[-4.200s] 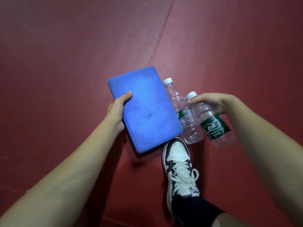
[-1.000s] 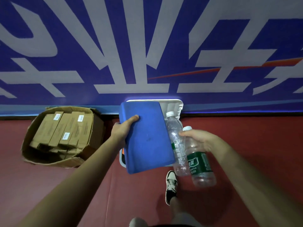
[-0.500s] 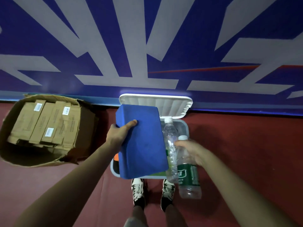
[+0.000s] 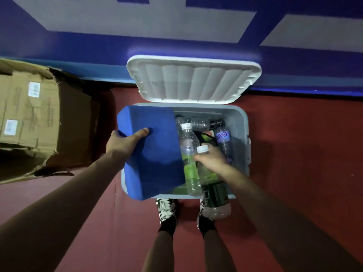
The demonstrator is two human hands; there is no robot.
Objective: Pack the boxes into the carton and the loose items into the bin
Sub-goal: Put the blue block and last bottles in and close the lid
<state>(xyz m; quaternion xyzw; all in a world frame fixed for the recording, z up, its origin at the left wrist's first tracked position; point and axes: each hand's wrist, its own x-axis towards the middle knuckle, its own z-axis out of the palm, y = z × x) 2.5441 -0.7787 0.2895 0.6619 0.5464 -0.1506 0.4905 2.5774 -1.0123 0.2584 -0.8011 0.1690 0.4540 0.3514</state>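
Shoes (image 4: 166, 210) now just beside front wall of bin (image 4: 242, 134); half second ago, a step off. Left hand (image 4: 125, 143) grips blue foam block (image 4: 155, 158) by edge, thumb on top face. Right hand (image 4: 211, 159) curled round necks of two water bottles (image 4: 189, 160). Both loads now over open bin, above loose bottles (image 4: 223, 137) inside. Lid (image 4: 193, 79) propped at wall. Carton (image 4: 64, 114), boxes packed, well left. Likely next: release.

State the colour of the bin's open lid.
White, with ribs: the lid shows best in the head view.
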